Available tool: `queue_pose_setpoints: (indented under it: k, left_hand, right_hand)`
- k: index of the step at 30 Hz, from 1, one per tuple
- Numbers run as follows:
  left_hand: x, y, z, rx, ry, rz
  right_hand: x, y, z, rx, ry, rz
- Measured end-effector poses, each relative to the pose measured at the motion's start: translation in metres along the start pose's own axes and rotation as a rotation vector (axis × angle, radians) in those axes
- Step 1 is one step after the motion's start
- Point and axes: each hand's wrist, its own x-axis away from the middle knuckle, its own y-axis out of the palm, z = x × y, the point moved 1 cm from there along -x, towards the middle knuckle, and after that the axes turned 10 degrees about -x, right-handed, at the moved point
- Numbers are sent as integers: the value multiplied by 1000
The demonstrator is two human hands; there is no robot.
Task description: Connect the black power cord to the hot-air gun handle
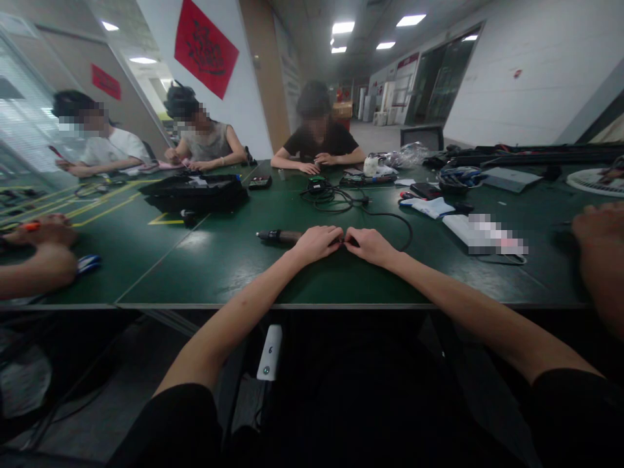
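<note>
Bringing both hands together near the middle of the frame, we see the left hand (pixel 319 244) and the right hand (pixel 368 247) just above the table (pixel 234 276). The fingers of each are narrow, closed in a pinch on a small dark piece (pixel 342 240) located between the two sets of fingertips; it is too small for us to identify. Immediately left of this, a dark cylindrical tool (pixel 277 236) lies flat on the table, its tip toward the left of the frame and its other end partly hidden behind the left hand. Beyond the hands, at upper centre, we note a coiled black cable (pixel 336 203), one loop of which curves down behind the right hand.

A black tray (pixel 195 193) occupies the upper left part of the table. Right of centre are a blue-and-white cloth item (pixel 429 207) and, nearer to us, a white box (pixel 461 233). Across the table, at upper centre, sits a person in a black shirt (pixel 316 140); two more people are visible at upper left.
</note>
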Motion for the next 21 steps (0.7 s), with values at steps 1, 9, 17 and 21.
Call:
queue_pose_setpoints:
  k: [1,9,17,21]
  left_hand:
    - [0,0,0,0,2,6]
    - [0,2,-1,5,1,1]
    - [0,-1,0,9,15,-6]
    - [1,-1,0,9,2,-2]
  right_hand:
    - [0,0,0,0,3,-1]
    - [0,-2,-2,-7,2,-2]
    - [0,-1,-2,-3,11,6]
    - [0,-1,-2,4,10,7]
